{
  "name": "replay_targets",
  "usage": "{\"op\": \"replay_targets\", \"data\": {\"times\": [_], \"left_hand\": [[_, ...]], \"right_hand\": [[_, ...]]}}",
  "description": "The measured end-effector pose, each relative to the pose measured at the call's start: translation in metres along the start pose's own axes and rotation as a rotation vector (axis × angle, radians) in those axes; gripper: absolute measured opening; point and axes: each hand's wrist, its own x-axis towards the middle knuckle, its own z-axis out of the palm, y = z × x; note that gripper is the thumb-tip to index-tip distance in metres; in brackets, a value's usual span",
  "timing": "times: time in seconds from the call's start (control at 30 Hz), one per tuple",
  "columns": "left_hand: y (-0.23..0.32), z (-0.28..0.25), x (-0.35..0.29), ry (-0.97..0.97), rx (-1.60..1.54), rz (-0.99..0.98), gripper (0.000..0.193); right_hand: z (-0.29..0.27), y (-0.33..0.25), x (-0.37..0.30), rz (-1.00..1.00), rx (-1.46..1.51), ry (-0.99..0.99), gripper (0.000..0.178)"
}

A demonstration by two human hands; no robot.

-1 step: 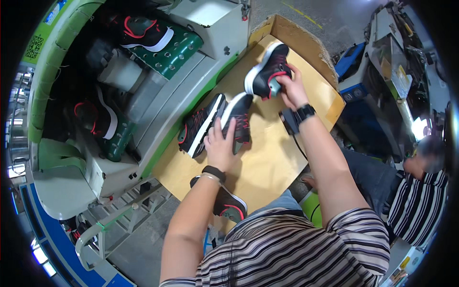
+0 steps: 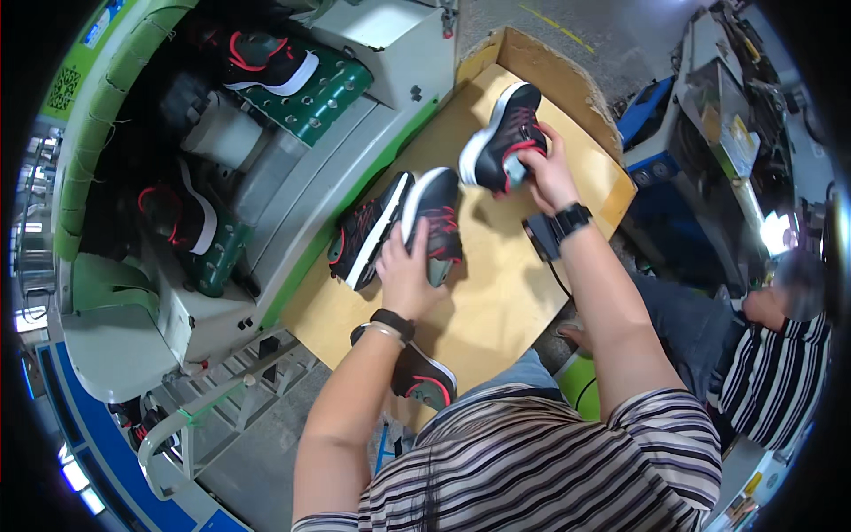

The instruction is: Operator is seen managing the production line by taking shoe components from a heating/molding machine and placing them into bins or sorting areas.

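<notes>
My right hand (image 2: 551, 177) grips a black sneaker (image 2: 514, 124) with red trim, a white sole and a grey-green filling in its opening. It holds the shoe by the heel end above the board, toe pointing away. My left hand (image 2: 409, 275) has its fingers against the side of another such sneaker (image 2: 440, 220), thumb by the heel; this one's red laces show from above. Just left of it a third sneaker (image 2: 368, 232) lies tilted, its white sole edge toward the second. Partly hidden below my left wrist is one more sneaker (image 2: 424, 377).
The yellowish board (image 2: 496, 293) under the shoes has a cardboard wall (image 2: 554, 84) at its far end. A grey-green machine (image 2: 310, 199) on the left holds sneakers on green perforated supports (image 2: 328, 93). A small black device (image 2: 539, 238) with a cable is by my right wrist. Another person (image 2: 776, 372) sits at right.
The sneaker under my left hand has rolled more upright, its toe swinging slightly left. The one in my right hand has shifted a little right and turned.
</notes>
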Motion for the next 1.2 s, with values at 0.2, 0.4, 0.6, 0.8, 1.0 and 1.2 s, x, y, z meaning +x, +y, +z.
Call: {"op": "replay_targets", "data": {"times": [0.2,0.4,0.6,0.8,1.0,1.2], "left_hand": [[0.02,0.005,-0.07,-0.387,-1.332,-0.532,0.085],[0.037,0.101,-0.163,-0.362,-1.094,-0.396,0.124],[0.051,0.112,-0.164,-0.052,-0.927,-0.373,0.117],[0.035,-0.013,-0.168,-0.128,-1.535,-0.517,0.073],[0.006,-0.11,-0.189,0.212,-1.733,-0.286,0.07],[-0.018,-0.183,-0.141,0.838,-1.136,-0.065,0.075]], "right_hand": [[-0.062,-0.028,-0.16,-0.247,-0.901,-0.225,0.07],[-0.09,0.047,-0.3,-0.232,-1.048,-0.217,0.081],[-0.095,0.083,-0.323,-0.157,-0.898,-0.044,0.087],[-0.1,0.08,-0.354,-0.163,-1.005,-0.112,0.085],[-0.099,0.08,-0.366,-0.129,-1.053,-0.25,0.094],[-0.104,0.087,-0.361,-0.017,-0.808,-0.263,0.1]]}}
